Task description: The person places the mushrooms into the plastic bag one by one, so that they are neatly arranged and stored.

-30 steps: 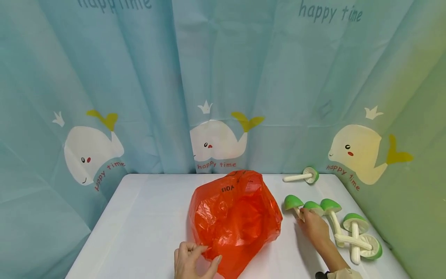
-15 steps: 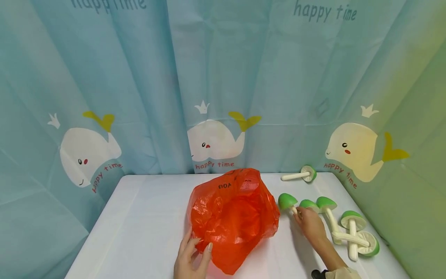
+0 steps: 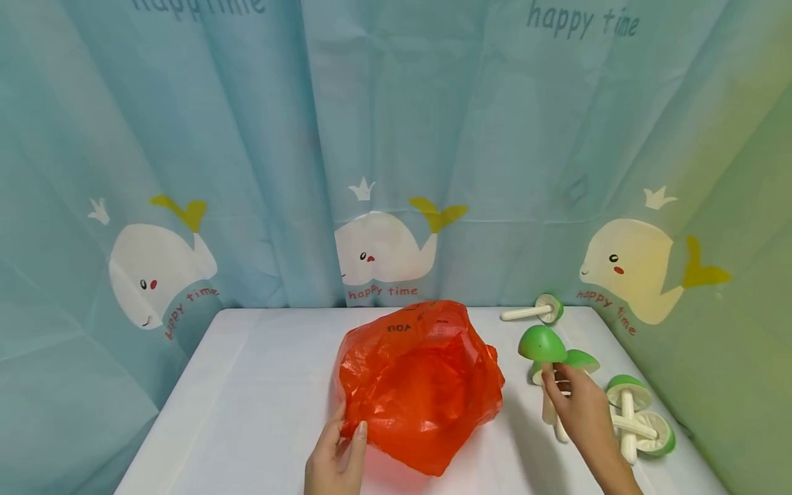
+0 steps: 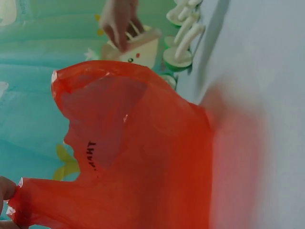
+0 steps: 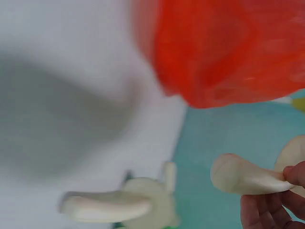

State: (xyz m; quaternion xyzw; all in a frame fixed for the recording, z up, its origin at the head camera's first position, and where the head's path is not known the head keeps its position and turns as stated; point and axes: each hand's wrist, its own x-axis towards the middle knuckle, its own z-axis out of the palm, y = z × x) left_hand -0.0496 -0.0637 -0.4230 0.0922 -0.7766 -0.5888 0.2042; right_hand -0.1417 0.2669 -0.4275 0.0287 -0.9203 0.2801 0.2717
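Note:
A red plastic bag (image 3: 427, 392) lies in the middle of the table, its mouth spread toward me. My left hand (image 3: 337, 454) pinches the bag's near left edge between thumb and fingers. To the bag's right, my right hand (image 3: 578, 405) grips a green-capped toy mushroom (image 3: 542, 345) by its pale stem, holding it upright above the table. In the right wrist view the stem (image 5: 243, 174) of that mushroom sticks out of the fingers. Behind it are two more mushrooms, partly hidden by the hand; the cap of one (image 3: 581, 359) shows.
Two crossed mushrooms (image 3: 628, 426) lie at the table's right edge. Another mushroom (image 3: 533, 313) lies at the back right. The white table (image 3: 247, 399) meets a blue curtain (image 3: 278, 172) with whale prints at the back and sides.
My right hand has lifted the mushroom off the table and drawn it slightly right. My left fingers have closed on the bag's edge, and its near rim has risen.

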